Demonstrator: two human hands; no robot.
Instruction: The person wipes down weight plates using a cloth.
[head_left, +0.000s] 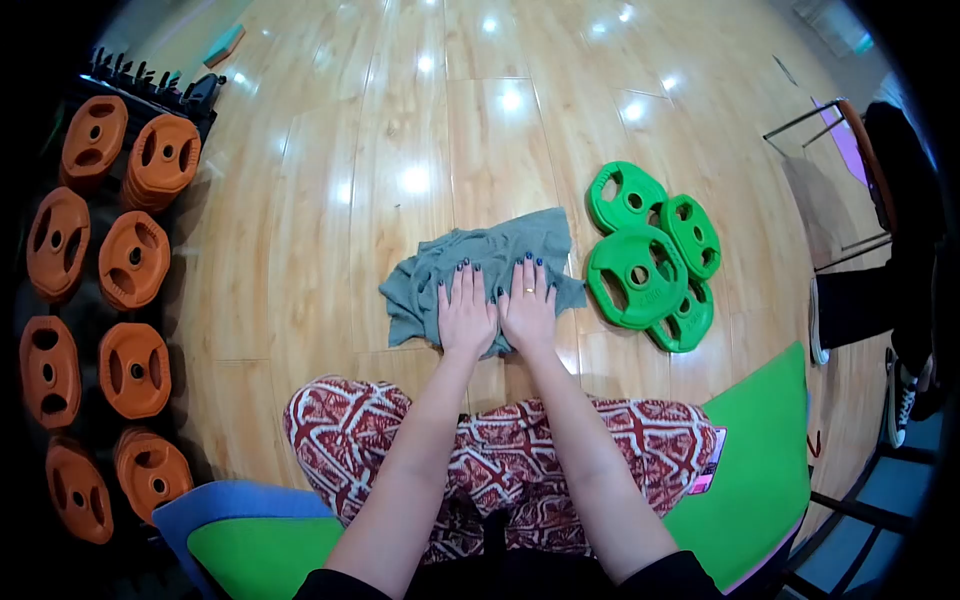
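A crumpled grey-green cloth lies spread on the wooden floor in front of my crossed legs. My left hand rests flat on its near part, fingers stretched forward, palm down. Beside it, thumbs close together, my right hand also presses flat on the cloth, with a ring on one finger. Both hands have dark nail polish. Just right of the cloth, several green weight plates lie on the floor, partly overlapping. The cloth's right corner comes close to the nearest plate.
Orange weight plates hang stacked on a rack at the left. I sit on a green mat, with a phone-like pink-edged object by my right knee. At right, a person in dark trousers sits near a chair.
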